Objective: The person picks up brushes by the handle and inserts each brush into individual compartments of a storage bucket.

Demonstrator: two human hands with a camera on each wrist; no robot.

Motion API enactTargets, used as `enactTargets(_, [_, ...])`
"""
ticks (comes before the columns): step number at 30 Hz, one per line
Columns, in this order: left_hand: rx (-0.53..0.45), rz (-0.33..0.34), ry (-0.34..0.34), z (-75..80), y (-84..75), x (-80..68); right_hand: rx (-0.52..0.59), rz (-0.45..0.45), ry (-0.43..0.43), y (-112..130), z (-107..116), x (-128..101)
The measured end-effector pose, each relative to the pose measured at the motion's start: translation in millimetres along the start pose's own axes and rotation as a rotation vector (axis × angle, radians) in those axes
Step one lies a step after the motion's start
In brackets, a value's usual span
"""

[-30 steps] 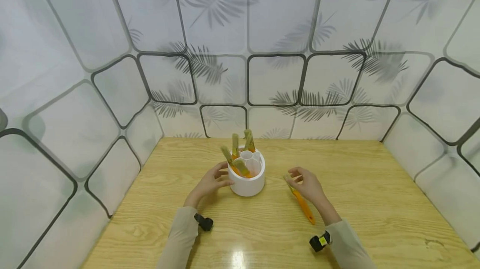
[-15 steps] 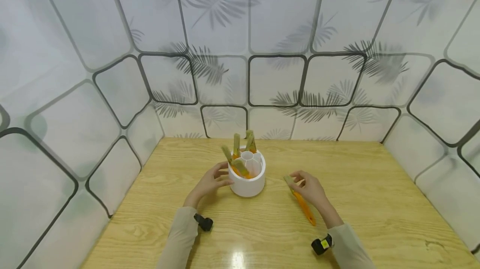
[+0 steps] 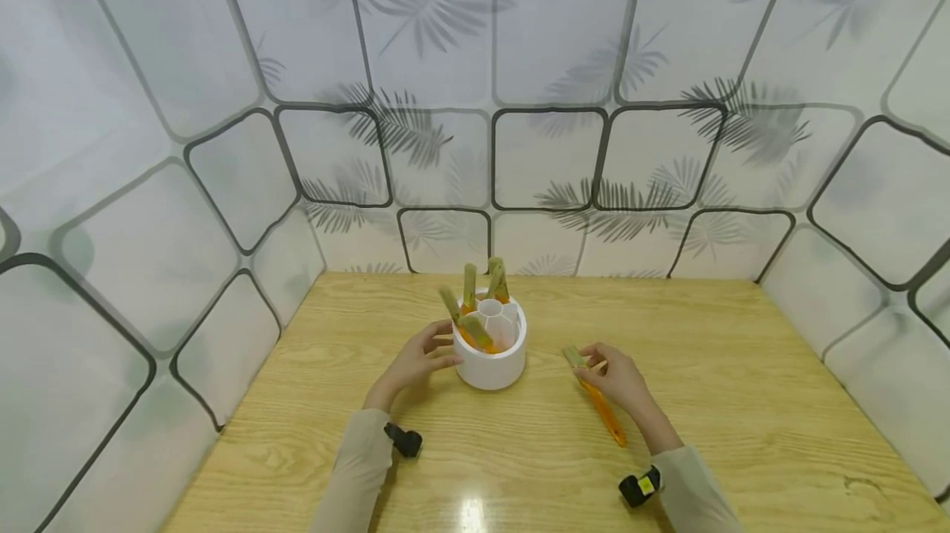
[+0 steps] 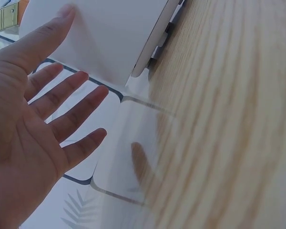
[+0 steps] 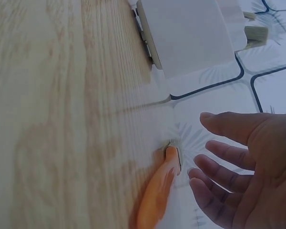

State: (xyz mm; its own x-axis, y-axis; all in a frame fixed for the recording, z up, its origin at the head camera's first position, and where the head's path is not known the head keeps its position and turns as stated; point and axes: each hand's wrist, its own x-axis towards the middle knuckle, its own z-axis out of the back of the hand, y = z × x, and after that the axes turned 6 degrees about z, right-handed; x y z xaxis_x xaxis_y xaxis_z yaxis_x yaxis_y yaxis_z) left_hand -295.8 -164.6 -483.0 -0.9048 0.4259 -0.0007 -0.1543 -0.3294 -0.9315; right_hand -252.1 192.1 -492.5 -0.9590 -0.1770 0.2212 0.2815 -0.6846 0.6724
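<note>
A round white holder [image 3: 490,368] with inner compartments and a central tube stands on the wooden table. Several orange-handled paintbrushes [image 3: 477,331] lean in it, bristles up. My left hand [image 3: 417,361] is at the holder's left side, its thumb against the white wall in the left wrist view and the other fingers spread loosely. To the right, one paintbrush [image 3: 604,414] lies on the table, bristles pointing away from me. My right hand [image 3: 622,382] hovers over its bristle end with loosely bent fingers. In the right wrist view a gap shows between those fingers and the orange handle [image 5: 157,193].
The wooden table [image 3: 742,401] runs back to a pale patterned curtain [image 3: 545,158], which also encloses both sides. Each wrist wears a small black camera, the left camera [image 3: 404,440] and the right camera [image 3: 638,487].
My right hand has shifted slightly toward me and to the right, uncovering more of the loose paintbrush's bristles. My left hand and the holder look unmoved.
</note>
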Motion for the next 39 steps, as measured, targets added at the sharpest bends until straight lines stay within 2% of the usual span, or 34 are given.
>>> enactTargets(6, [0.017, 0.001, -0.036, -2.1, 18.2, 9.5, 0.032, -0.046, 0.025, -2, 0, 0])
enactTargets(11, [0.053, -0.006, -0.049, -2.5, 22.1, 11.9, 0.034, -0.054, 0.04, -4, -1, 0])
enactTargets(16, [0.053, -0.026, -0.045, -2.1, 20.7, 11.9, 0.04, -0.05, 0.057, -5, -1, 0])
enactTargets(26, [0.033, -0.017, -0.032, -2.7, 18.6, 13.6, 0.05, -0.032, 0.08, -7, 4, -1])
enactTargets(30, [0.019, -0.017, -0.008, -3.2, 6.6, 8.3, 0.045, -0.029, 0.099, -9, 4, -1])
enactTargets(37, [0.007, 0.015, -0.011, -3.2, 0.2, 2.3, 0.06, -0.033, 0.14, -10, 4, -2])
enactTargets(39, [0.003, 0.026, 0.004, -3.1, -6.8, -1.7, 0.074, -0.044, 0.147, -11, 3, -2])
